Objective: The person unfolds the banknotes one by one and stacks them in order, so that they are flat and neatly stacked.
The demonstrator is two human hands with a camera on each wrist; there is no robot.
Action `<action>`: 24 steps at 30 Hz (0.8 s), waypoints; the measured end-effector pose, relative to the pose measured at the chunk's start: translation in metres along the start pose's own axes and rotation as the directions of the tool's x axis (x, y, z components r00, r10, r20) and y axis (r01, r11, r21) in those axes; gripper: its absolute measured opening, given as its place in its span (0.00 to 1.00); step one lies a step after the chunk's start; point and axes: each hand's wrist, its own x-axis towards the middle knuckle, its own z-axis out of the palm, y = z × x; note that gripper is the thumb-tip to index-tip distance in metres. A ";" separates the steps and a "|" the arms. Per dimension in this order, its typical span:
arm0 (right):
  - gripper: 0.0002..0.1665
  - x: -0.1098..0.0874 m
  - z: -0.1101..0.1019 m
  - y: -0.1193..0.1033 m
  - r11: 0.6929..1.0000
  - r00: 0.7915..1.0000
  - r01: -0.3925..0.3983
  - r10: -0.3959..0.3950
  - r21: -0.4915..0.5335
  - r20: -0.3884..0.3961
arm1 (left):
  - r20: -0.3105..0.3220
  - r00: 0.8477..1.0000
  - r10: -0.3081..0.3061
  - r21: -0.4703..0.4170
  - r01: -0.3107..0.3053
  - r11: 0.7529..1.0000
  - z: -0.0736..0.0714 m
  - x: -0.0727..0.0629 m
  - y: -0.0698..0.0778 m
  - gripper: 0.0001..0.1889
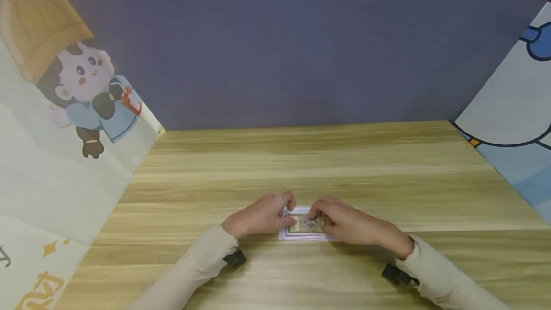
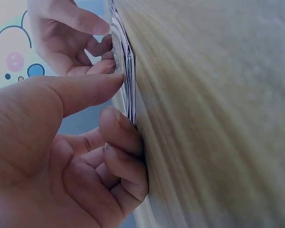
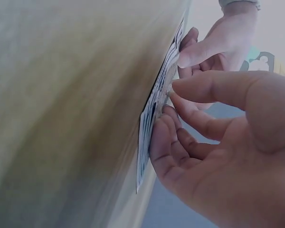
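A small beige printed paper (image 1: 304, 227) with a dark diamond emblem lies on top of a thin stack of white-edged paper sheets (image 1: 301, 238). My left hand (image 1: 264, 214) holds the left end of the stack, thumb over the printed face and bent fingers along the edge. At the other end, my right hand (image 1: 353, 224) pinches the printed paper with thumb and index finger, covering its right part. Seen edge-on in the left wrist view, the stack of sheets (image 2: 129, 80) shows several layers. The right wrist view shows the layers of the stack (image 3: 145, 137) slightly fanned at the near end.
The stack lies on a wood-grain table (image 1: 301, 171). A dark blue-grey panel (image 1: 275, 47) stands behind it. Cartoon-printed panels flank the table at left (image 1: 51, 181) and right (image 1: 503, 104).
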 end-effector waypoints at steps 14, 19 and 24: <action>0.12 0.000 0.001 -0.002 0.997 0.999 -0.028 0.030 0.078 -0.016 | 0.017 1.000 -0.023 -0.008 0.024 1.000 0.000 -0.003 0.004 0.13; 0.11 0.001 0.002 -0.003 1.000 0.999 -0.020 0.021 0.014 -0.024 | 0.016 1.000 -0.017 -0.003 0.018 1.000 -0.001 -0.003 0.003 0.14; 0.11 0.000 0.000 -0.003 1.000 1.000 -0.022 0.022 0.008 -0.008 | 0.025 0.999 -0.034 -0.016 0.034 0.999 -0.001 -0.003 0.002 0.14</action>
